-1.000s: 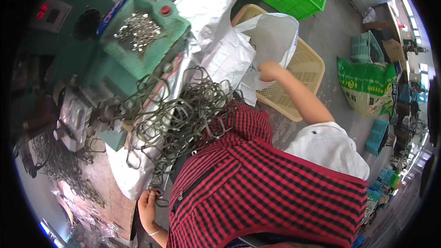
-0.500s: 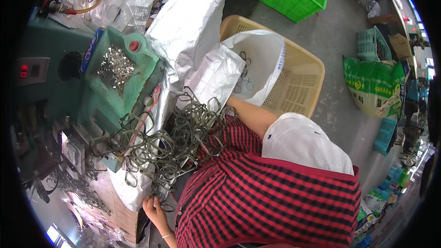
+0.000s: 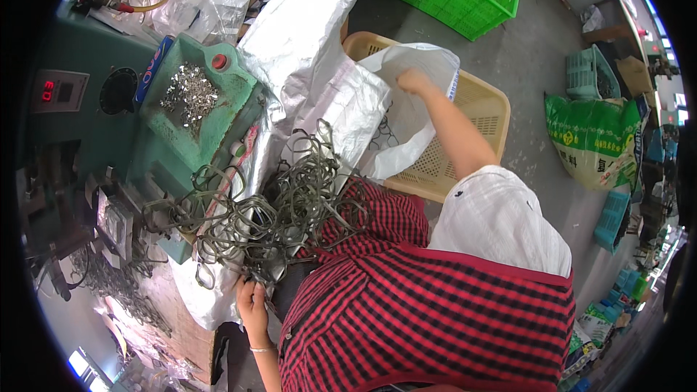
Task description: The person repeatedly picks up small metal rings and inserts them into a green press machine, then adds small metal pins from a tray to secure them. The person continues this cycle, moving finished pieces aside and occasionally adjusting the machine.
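Wire-loop tangle (image 3: 261, 210) is piled on lap and counter edge, pinned near-left by the closed left hand (image 3: 252, 303), while the right hand (image 3: 412, 81) is closed on the white bag (image 3: 406, 123) rim far right; loops judged springy, snag-prone, best gripped as a bunch.

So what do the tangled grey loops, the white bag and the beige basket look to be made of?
The tangled grey loops look like thin metal wire or strip with a dull, unpolished finish: they hold springy curves. The white bag the right hand reaches into seems a woven plastic sack, stiff-creased with a faint sheen. The beige basket looks like moulded plastic, given its regular lattice of holes.
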A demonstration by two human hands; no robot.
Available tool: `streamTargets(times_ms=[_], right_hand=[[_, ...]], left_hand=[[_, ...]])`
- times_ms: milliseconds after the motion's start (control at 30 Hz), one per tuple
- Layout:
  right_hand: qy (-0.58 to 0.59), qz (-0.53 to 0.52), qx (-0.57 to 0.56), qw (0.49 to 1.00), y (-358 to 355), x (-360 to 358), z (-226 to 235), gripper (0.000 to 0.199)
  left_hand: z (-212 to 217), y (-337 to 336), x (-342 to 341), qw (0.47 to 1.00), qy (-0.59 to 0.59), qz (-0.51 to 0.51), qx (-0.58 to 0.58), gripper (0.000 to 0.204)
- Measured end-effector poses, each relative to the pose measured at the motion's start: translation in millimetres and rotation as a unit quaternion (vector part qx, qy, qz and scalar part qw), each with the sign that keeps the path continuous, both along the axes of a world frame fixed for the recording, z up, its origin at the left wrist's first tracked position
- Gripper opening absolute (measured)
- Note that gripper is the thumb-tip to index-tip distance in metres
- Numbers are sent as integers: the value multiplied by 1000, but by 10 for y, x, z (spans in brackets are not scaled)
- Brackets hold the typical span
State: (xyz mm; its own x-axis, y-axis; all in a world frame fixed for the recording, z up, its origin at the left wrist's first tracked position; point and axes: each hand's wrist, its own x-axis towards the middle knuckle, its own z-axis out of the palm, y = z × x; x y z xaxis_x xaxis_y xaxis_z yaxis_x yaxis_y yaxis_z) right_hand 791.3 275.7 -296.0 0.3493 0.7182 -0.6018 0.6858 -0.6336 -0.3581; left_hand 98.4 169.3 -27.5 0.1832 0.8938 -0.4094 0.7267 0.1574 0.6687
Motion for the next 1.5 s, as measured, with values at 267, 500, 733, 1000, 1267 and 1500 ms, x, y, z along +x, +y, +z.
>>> streamTargets(times_ms=[267,500,733,1000,1267,1500], right_hand=[[363,-415,103,828,726,-247,336,40],[335,-426,118,832,864,-608,262,36],[223,-263,83,935,579,-496,319,54],[19,349,-60,935,-962,-1152,1401,96],[-107,502,25,858,-1327,-1965,852,18],[-94,460,-61,881,-1091,-2242,870,25]], left_hand=[[112,170,447,997,-51,-48,15,16],[193,559,1282,979,-71,-150,-115,14],[-308,1010,2495,931,-13,-301,205,16],[-431,644,2953,874,101,-444,171,16],[146,710,2943,910,50,-386,143,21],[787,768,2459,947,-38,-288,139,17]])
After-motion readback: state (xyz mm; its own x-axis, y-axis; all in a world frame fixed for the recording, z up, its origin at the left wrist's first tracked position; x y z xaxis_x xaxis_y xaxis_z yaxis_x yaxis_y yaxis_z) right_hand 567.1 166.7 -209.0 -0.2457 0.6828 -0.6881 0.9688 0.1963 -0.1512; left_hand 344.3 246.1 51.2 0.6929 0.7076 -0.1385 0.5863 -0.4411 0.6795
